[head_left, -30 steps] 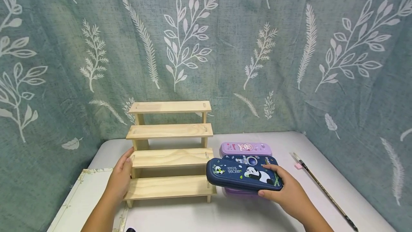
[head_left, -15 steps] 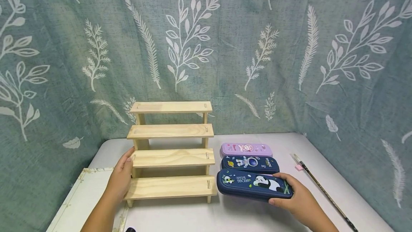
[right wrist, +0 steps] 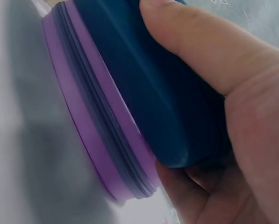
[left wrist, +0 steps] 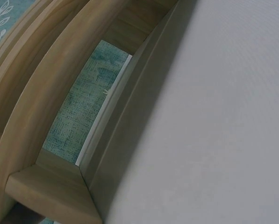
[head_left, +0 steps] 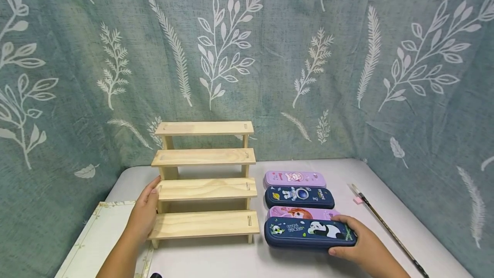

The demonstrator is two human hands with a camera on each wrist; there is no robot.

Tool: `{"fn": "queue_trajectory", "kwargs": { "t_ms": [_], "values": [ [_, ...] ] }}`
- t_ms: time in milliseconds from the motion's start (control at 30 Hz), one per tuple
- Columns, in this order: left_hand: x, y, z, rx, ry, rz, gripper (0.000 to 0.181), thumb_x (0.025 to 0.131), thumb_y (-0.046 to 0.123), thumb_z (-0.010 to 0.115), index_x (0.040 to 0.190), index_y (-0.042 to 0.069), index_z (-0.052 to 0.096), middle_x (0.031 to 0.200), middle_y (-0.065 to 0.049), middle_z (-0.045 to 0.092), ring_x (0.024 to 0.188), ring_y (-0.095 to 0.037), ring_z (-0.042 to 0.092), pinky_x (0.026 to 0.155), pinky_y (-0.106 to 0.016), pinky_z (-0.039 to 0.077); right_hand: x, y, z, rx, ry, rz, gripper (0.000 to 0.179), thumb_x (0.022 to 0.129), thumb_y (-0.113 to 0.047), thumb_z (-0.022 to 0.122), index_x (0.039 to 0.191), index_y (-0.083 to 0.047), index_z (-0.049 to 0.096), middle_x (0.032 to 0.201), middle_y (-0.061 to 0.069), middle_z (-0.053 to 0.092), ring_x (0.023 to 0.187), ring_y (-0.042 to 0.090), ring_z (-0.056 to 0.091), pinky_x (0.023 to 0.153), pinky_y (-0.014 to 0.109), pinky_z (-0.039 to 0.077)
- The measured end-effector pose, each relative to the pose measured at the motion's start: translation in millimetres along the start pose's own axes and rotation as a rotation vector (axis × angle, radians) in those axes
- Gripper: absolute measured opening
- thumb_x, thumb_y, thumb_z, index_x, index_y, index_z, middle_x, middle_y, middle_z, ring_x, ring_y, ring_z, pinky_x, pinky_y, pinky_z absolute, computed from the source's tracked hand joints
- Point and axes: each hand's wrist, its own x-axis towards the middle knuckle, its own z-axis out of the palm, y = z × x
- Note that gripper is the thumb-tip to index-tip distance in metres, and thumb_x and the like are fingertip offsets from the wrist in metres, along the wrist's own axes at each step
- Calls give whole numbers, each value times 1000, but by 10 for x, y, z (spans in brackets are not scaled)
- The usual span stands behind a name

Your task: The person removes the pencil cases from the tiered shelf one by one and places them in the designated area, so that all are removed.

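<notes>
A four-step wooden display rack [head_left: 208,188] stands left of centre in the head view. My left hand [head_left: 143,211] holds its left side at the second step from the bottom; part of the fingers is hidden by the wood. In my right hand [head_left: 356,243] is a dark blue pencil case [head_left: 308,231] with a panda on its lid, gripped at its right end between thumb and fingers. It overlaps a purple pencil case [head_left: 285,212] with a red-haired figure. The right wrist view shows that purple case's zipped side [right wrist: 95,102] close against the blue one.
Behind lie a navy astronaut pencil case [head_left: 301,197] and another purple pencil case [head_left: 295,178]. A long brush [head_left: 390,228] lies at the right by a small pink piece [head_left: 358,200]. A pale patterned board [head_left: 98,237] is at the left. A leaf-print curtain [head_left: 270,55] hangs behind.
My right hand has brought the panda pencil case down and toward me, slightly right, away from the rack. The red-haired-figure case has come into sight. My left hand stays on the rack.
</notes>
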Motion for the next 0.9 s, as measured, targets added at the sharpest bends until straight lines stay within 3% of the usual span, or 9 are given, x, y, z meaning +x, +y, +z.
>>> {"fn": "queue_trajectory", "kwargs": {
  "t_ms": [333, 633, 767, 900],
  "values": [
    [-3, -21, -13, 0, -10, 10, 58, 113, 53, 21, 168, 34, 21, 176, -4, 14, 163, -38, 7, 128, -68, 11, -63, 151, -9, -7, -65, -40, 85, 75, -43, 95, 144, -12, 56, 138, 16, 62, 113, 26, 58, 89, 41, 51],
    [-18, 17, 4, 2, 4, 8, 57, 114, 49, 21, 168, 34, 22, 176, -4, 16, 163, -37, 10, 128, -67, 12, -54, 249, -29, 22, -117, -8, 87, 76, -39, 95, 145, -7, 53, 138, 19, 60, 113, 27, 59, 84, 37, 54],
    [-15, 9, 7, 1, 7, 8, 57, 114, 49, 22, 168, 33, 22, 176, -4, 17, 163, -36, 11, 128, -66, 13, -47, 314, -7, 31, -130, -48, 82, 78, -34, 94, 143, -5, 54, 136, 19, 61, 113, 27, 59, 81, 30, 54],
    [-13, 0, 7, 4, 9, 4, 57, 114, 49, 21, 168, 33, 22, 176, -4, 18, 163, -36, 12, 128, -66, 13, -42, 364, 38, -35, -105, -90, 78, 77, -35, 94, 139, -5, 57, 134, 17, 61, 114, 27, 58, 84, 30, 53]
  ]
}}
